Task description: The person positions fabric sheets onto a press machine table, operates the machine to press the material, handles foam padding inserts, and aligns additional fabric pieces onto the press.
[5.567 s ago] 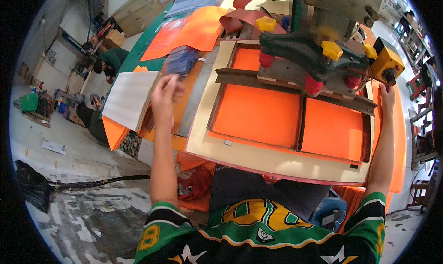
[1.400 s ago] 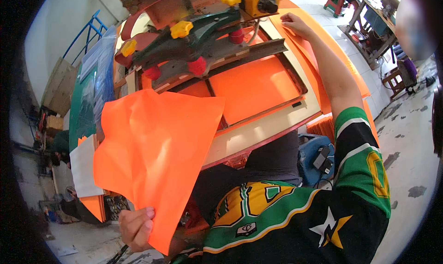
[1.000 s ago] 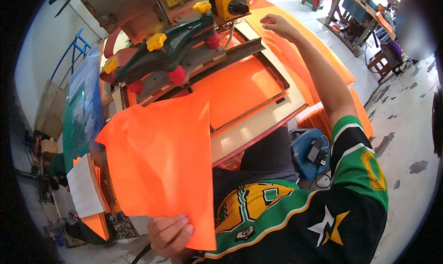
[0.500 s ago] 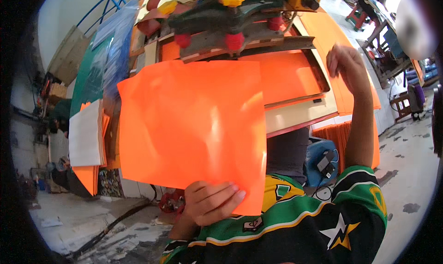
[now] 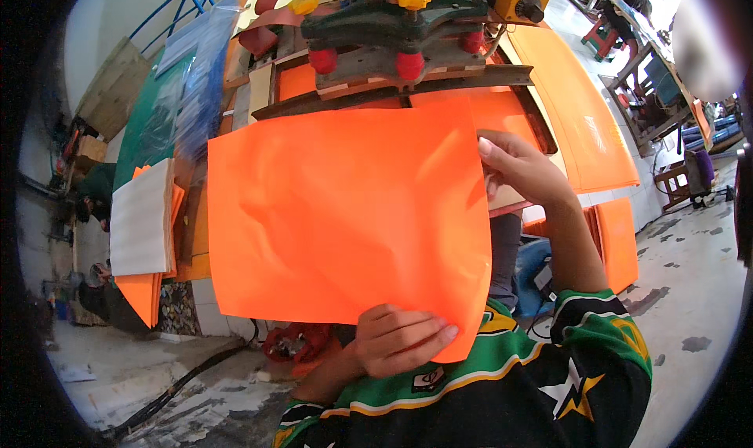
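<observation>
Both hands grip one orange sheet (image 5: 345, 213): left hand (image 5: 396, 340) below, right hand (image 5: 518, 166) beside.

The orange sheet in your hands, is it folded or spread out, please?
Spread out: the sheet hangs as one flat layer, left hand pinching its bottom edge, right hand its right edge.

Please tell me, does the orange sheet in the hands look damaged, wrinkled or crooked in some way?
No tear shows. The orange sheet is held in the air, left hand at its lower edge and right hand at its right edge. It tilts slightly and bows, with soft ripples near its middle. It hides most of the printing frame behind it.
</observation>
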The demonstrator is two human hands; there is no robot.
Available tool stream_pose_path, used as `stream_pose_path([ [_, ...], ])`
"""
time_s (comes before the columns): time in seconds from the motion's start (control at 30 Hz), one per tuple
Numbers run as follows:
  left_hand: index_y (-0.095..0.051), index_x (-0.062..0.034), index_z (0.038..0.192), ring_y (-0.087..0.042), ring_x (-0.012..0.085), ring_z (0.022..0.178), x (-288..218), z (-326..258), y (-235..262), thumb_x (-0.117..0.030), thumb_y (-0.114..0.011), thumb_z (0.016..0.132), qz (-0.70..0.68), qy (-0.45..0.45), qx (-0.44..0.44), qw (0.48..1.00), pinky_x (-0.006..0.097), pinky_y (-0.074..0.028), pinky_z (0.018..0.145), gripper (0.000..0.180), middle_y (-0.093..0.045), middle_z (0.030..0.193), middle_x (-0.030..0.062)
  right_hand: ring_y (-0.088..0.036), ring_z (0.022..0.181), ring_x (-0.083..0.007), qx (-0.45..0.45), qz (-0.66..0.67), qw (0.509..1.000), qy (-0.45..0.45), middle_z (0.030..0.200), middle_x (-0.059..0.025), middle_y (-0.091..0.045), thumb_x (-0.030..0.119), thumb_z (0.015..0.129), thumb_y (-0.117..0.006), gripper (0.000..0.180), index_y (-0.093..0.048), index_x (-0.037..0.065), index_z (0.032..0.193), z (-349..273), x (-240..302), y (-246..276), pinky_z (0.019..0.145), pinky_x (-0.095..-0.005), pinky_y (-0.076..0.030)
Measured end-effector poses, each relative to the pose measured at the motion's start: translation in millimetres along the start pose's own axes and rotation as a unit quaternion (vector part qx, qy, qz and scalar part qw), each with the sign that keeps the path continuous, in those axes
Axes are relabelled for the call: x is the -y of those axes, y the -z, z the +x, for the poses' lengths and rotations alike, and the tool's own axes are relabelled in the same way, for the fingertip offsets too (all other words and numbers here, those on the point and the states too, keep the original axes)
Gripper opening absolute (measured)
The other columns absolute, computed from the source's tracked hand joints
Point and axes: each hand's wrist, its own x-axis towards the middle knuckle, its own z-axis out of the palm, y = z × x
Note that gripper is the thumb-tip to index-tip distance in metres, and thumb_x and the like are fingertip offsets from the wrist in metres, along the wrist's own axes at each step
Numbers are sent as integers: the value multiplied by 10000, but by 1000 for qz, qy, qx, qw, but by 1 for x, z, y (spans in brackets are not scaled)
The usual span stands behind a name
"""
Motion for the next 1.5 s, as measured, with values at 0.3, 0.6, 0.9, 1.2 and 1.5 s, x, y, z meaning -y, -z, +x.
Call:
stream_pose_path([
  [0.3,-610,-76,1243,-633,204,1036,21,-19,-10,-426,-716,839,-36,66,148,986,359,-490,864,545,-651,1135,61,-633,804,-128,-148,-228,941,203,878,-69,-688,187,922,-667,231,-665,-17,1031,2,-5,3,722,-284,-503],
  [0.6,-339,-1,1427,-464,263,1268,87,-55,59,-472,-688,881,227,318,-423,817,398,-360,1035,801,-473,1398,147,-613,866,-124,-216,-30,907,359,958,-45,-679,155,904,-675,225,-673,-39,1018,-37,-5,30,766,-276,-484],
  [0.9,-328,-49,1460,-497,242,1193,99,-90,69,-498,-622,919,195,396,-413,797,347,-457,935,762,-506,1362,145,-597,940,-135,-239,55,879,409,1026,-59,-673,199,888,-687,295,-664,-32,1071,-37,-12,37,847,-289,-452],
  [1.2,-563,-23,1244,-602,149,954,84,-87,69,-160,-687,881,45,534,-206,819,262,-485,839,407,-650,1052,81,-602,1094,-180,-269,231,808,471,1240,-70,-616,103,967,-577,284,-575,19,1238,-41,-18,61,956,-343,-476],
  [1.5,-616,-35,1154,-567,125,825,81,-70,63,-166,-763,822,33,528,-138,837,270,-469,705,386,-618,923,43,-619,1015,-138,-330,234,824,397,1104,-46,-661,111,973,-579,243,-606,17,1195,-31,-14,50,897,-290,-489],
])
